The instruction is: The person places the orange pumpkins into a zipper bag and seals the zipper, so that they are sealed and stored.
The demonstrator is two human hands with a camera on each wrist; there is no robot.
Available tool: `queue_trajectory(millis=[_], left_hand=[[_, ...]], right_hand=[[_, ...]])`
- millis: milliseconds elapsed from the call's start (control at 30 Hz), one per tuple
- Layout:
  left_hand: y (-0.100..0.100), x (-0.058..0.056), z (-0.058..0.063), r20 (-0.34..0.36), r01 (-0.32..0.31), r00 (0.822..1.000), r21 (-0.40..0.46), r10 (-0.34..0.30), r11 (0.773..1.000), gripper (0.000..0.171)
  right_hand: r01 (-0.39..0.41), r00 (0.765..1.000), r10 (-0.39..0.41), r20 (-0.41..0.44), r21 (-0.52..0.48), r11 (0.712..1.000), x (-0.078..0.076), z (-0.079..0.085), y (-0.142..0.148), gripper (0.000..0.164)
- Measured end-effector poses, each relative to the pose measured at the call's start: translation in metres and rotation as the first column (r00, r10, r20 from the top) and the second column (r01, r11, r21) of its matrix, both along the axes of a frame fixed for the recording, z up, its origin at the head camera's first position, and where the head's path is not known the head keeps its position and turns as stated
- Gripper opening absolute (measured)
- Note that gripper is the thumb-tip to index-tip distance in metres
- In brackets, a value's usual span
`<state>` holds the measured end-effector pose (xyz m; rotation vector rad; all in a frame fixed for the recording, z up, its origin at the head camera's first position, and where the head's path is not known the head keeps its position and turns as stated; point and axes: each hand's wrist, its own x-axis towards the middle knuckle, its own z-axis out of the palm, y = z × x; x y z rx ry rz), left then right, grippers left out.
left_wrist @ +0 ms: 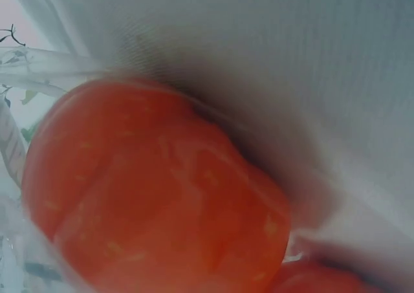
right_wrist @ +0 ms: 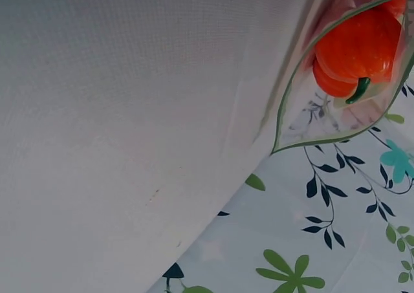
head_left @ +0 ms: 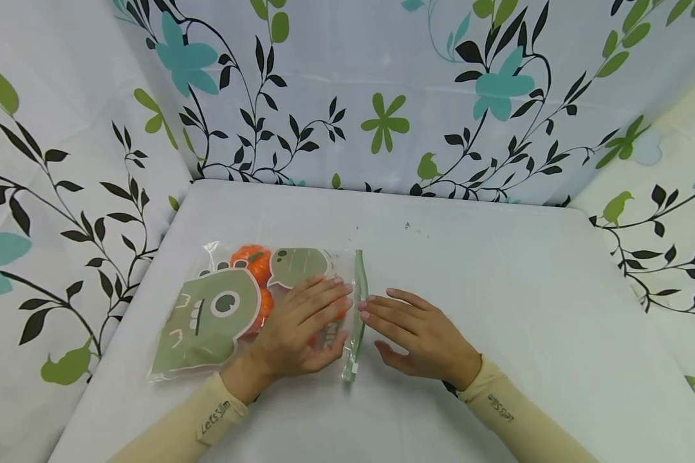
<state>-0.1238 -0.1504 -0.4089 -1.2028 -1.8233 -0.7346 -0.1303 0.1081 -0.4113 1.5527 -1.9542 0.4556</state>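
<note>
A clear zip bag (head_left: 199, 334) printed with green cartoon monsters lies on the left half of the table. Inside are several small orange pumpkins (head_left: 253, 260). My left hand (head_left: 301, 325) rests over the bag's right part, fingers extended toward its mouth. Along that mouth runs a green zip strip (head_left: 356, 321), with the fingertips of my right hand (head_left: 421, 334) right at it, fingers nearly straight. In the right wrist view the green-edged mouth gapes, showing a pumpkin (right_wrist: 359, 47) with a dark green stem. A pumpkin (left_wrist: 155, 189) fills much of the left wrist view behind plastic.
The white table (head_left: 533, 289) extends to the right of the bag. A few small dark specks (head_left: 408, 226) mark its surface toward the back. Curtains with a leaf and flower print (head_left: 336, 77) hang behind the table and on both sides.
</note>
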Motion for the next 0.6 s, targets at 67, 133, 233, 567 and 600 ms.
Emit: queue_trajectory(millis=[67,133,233,567,600], left_hand=[[-0.001,0.0,0.002,-0.054,0.037,0.998,0.003,-0.037,0.999,0.033],[-0.003,0.0,0.004,-0.102,0.061,0.993,-0.011,-0.061,0.998,0.029],[-0.006,0.003,0.005,-0.171,0.086,0.981,-0.056,-0.094,0.995,0.024],[-0.001,0.019,-0.007,-0.293,0.189,0.916,-0.292,-0.276,0.938,0.024],[-0.001,0.019,-0.009,-0.297,0.192,0.91,-0.313,-0.288,0.93,0.025]], right_hand=[[-0.032,0.999,0.032,-0.015,-0.011,0.999,0.0,-0.002,-0.001,0.052],[-0.065,0.997,0.065,-0.035,-0.014,0.998,0.0,-0.003,-0.002,0.05],[-0.099,0.994,0.099,-0.05,-0.005,0.995,0.001,-0.006,-0.003,0.046],[-0.151,0.986,0.153,-0.072,0.03,0.988,0.007,-0.014,-0.009,0.03],[-0.156,0.985,0.158,-0.071,0.03,0.987,0.008,-0.015,-0.01,0.03]])
